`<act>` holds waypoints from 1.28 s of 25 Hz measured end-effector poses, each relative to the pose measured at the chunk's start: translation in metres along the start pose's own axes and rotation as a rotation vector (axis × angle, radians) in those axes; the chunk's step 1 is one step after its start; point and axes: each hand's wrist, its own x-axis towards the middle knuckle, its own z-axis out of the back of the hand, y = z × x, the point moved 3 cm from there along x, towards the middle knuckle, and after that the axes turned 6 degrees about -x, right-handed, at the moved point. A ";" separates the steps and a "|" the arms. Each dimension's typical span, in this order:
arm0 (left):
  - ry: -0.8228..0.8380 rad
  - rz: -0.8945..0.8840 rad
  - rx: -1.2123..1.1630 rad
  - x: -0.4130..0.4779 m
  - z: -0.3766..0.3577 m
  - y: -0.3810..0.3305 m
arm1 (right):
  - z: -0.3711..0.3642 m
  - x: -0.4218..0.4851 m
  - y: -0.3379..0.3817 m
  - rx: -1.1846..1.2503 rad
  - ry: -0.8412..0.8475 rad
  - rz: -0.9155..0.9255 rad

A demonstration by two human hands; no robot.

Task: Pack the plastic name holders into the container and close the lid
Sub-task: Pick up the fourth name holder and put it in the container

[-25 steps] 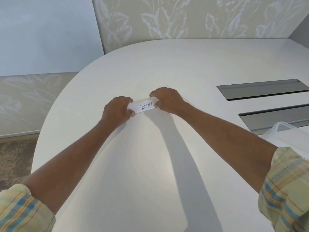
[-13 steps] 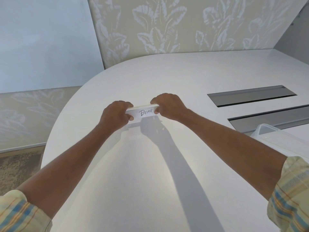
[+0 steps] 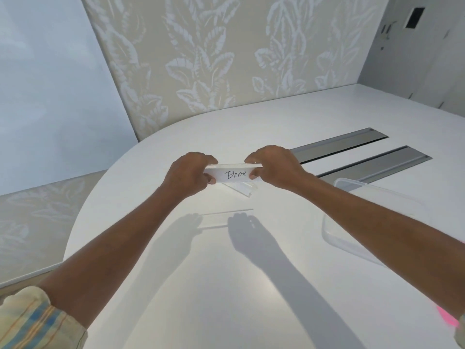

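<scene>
A clear plastic name holder (image 3: 235, 174) with a white card reading "BEAR" hangs in the air above the white table (image 3: 226, 285). My left hand (image 3: 188, 173) pinches its left end and my right hand (image 3: 273, 167) pinches its right end. The holder's clear foot sticks out below the card toward the right. Its shadow falls on the table well beneath it. A clear plastic container piece (image 3: 372, 222), a lid or a box, lies on the table to the right, partly behind my right forearm.
Two long grey metal slots (image 3: 352, 142) are set into the table behind my right hand. A leaf-patterned wall panel (image 3: 214, 59) stands behind the table's curved far edge. Something pink (image 3: 448, 321) shows at the lower right edge.
Both hands have lifted the name holder off the table and brought it nearer to me. The view has tilted up, and more of the clear container shows on the right.
</scene>
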 end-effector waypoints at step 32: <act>0.356 -0.482 0.068 0.060 -0.172 -0.329 | 0.037 -0.245 -0.255 -0.108 0.266 -0.464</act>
